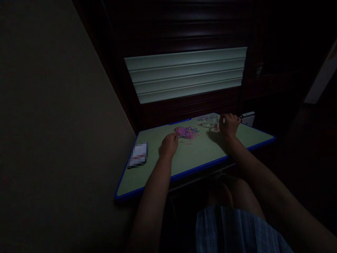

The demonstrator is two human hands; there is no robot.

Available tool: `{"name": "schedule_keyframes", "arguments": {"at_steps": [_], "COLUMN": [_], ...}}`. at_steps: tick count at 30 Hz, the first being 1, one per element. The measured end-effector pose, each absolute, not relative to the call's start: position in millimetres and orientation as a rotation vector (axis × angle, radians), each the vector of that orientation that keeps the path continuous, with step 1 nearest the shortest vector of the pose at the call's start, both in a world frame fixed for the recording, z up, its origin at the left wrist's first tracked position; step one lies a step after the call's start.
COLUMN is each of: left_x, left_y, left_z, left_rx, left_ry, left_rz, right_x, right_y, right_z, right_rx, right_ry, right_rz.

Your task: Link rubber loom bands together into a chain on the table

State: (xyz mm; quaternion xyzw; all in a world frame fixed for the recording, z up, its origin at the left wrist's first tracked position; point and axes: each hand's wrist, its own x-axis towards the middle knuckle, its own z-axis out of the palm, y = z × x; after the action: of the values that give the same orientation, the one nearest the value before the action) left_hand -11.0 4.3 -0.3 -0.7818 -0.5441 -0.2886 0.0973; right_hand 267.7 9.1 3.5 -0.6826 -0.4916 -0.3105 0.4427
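Observation:
A heap of small pink and multicoloured loops (187,133) lies on a green table with a blue rim (189,169). My left hand (169,144) rests on the table just left of the heap, fingers curled and touching its edge. My right hand (229,125) sits to the right of the heap with fingers bent, beside a clear small container (211,120). The room is dim, so I cannot make out whether either hand holds a loop.
A flat blurred card or phone (138,154) lies at the table's left end. A white boxy object (248,118) sits beyond the right corner. A dark shutter wall with a pale slatted panel (185,73) stands behind. My knees are under the table.

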Motion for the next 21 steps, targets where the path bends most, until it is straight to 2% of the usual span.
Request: {"name": "schedule_keyframes", "arguments": {"at_steps": [7,12,21], "left_x": [-10.3,-9.0,-9.8], "left_y": [4.4,2.4,1.9], "left_z": [0.2,1.4,-0.8], "left_rx": [-2.318,-2.328,-2.343], "left_ry": [-1.627,-1.61,-1.583], "left_rz": [-0.829,-0.807,-0.822], "right_x": [225.8,173.5,127.5], "right_y": [-1.9,-3.7,10.1], "right_z": [13.4,17.9,19.5], "right_rx": [-1.569,-1.501,-1.643], "right_ry": [-1.674,-2.146,-2.139], "right_rz": [-0.714,-0.304,-0.328]}}
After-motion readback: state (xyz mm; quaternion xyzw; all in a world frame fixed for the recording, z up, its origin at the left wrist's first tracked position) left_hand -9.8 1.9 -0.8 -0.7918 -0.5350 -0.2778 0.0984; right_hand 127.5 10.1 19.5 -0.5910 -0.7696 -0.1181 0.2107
